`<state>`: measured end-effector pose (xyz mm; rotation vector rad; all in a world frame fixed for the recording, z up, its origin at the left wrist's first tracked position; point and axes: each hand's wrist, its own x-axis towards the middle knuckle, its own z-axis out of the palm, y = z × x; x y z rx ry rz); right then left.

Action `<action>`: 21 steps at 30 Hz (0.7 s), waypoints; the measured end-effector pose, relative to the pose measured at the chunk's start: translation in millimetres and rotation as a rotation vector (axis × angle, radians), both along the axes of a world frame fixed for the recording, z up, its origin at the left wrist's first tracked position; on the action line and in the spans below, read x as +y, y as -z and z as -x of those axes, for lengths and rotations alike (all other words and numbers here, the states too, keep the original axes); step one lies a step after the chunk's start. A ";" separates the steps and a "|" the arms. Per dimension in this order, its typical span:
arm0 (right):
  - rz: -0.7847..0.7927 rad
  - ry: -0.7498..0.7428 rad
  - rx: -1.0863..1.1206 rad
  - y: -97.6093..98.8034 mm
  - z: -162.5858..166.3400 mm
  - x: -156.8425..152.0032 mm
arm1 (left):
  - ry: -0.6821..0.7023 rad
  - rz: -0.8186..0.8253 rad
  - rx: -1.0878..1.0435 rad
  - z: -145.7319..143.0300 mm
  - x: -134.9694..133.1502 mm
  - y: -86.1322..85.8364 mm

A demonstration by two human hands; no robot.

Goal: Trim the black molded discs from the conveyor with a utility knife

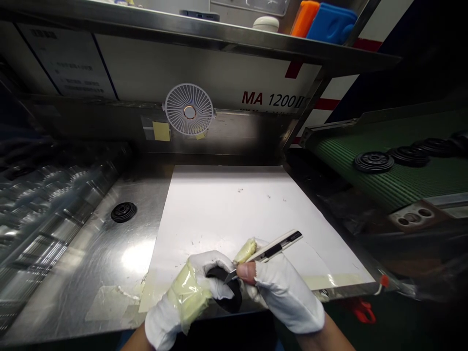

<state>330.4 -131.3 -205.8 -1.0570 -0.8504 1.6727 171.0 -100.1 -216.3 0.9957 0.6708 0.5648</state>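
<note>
While I watched via the head cam, the left hand [190, 292] had its grip closed round a black round part [228, 300], held low at the near edge of the steel worktop [98, 258], just past the front edge of the white board [234, 204]. The right hand [281, 292] had its grip tight on a utility knife [272, 248]. The blade tip touched the part's upper rim, and the handle pointed up & to the right. Both hands wore white gloves w/ yellowish tape, and the right thumb tip was bare.

Elsewhere, a loose black disc [123, 212] lay on the bare steel, well left of the board. A small white fan [189, 109] sat on the back wall. At right, a green belt [402, 185] carried more black discs [373, 162]. The shelf [219, 34] ran overhead w/ orange & blue items on it.
</note>
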 end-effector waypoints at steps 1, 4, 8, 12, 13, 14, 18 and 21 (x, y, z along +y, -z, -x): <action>0.016 0.003 -0.009 1.4 -0.9 -1.9 | 0.006 0.000 -0.004 0.1 -0.3 1.0; 0.037 -0.015 -0.025 5.3 -6.2 -9.1 | 0.005 0.011 -0.011 0.9 -0.8 1.4; 0.038 0.003 -0.049 3.9 -13.4 -13.0 | 0.053 0.007 0.008 3.0 0.0 -3.5; 0.025 0.037 -0.147 -8.7 -14.8 -4.1 | 0.130 -0.025 0.083 3.8 0.9 -5.5; 0.006 0.011 -0.170 -12.6 -14.7 -0.9 | 0.144 -0.048 0.095 3.9 1.1 -5.3; -0.008 -0.020 -0.195 -16.4 -14.7 2.1 | 0.158 -0.068 0.106 4.1 1.3 -4.8; 0.000 -0.079 -0.359 -27.8 -16.4 7.9 | 0.186 -0.124 0.185 6.0 2.3 -3.5; 0.054 -0.089 -0.486 -28.6 -21.8 3.2 | 0.164 -0.139 0.216 7.0 3.3 -3.4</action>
